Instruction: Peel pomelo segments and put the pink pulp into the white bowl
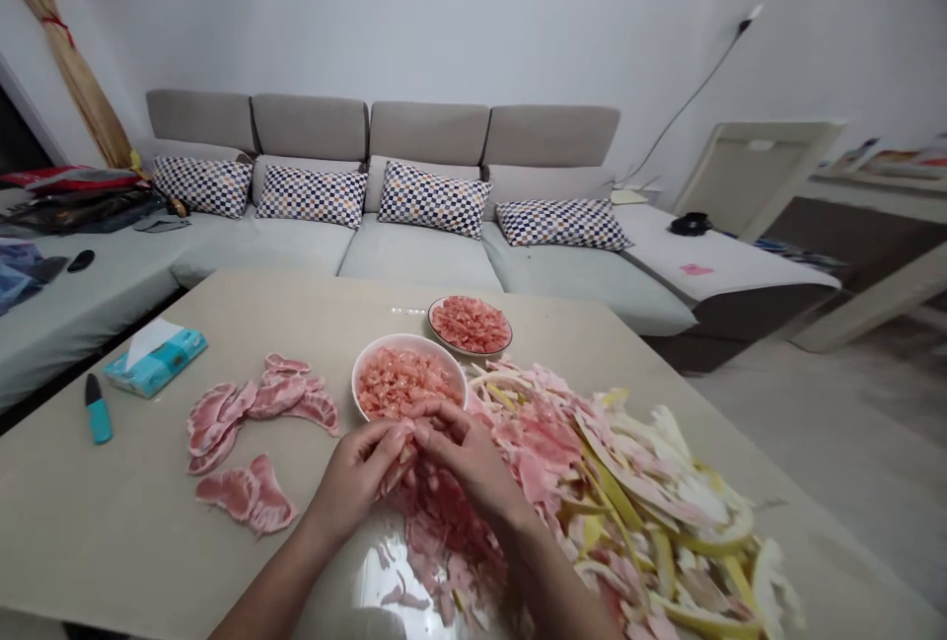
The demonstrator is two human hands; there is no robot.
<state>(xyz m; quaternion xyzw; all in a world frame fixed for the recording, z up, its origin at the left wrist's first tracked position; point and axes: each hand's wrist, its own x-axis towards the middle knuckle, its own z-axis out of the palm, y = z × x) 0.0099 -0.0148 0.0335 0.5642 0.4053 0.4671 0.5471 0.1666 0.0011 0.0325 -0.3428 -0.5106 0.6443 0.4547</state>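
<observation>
My left hand [360, 470] and my right hand [463, 453] meet just in front of a white bowl [358, 398], both closed with fingertips pinched on a small piece of pink pomelo segment [405, 453]. Fingers cover most of that piece. Loose pink pomelo flesh [403, 379] fills the bowl. Behind it, a dark-rimmed plate [438, 332] carries more peeled pomelo flesh [472, 323]. To the left lie several pomelo segments [277, 393] in their pale membrane, with a smaller group [248, 497] nearer me. Pink membrane scraps [451, 541] are under and beside my right hand.
A large heap of yellow-white pomelo rind [651, 512] covers the table's right side. On the left are a tissue pack [157, 361] and a turquoise-handled knife [98, 413] with a dark blade. A grey sofa [414, 250] with patterned cushions stands beyond the table [133, 522].
</observation>
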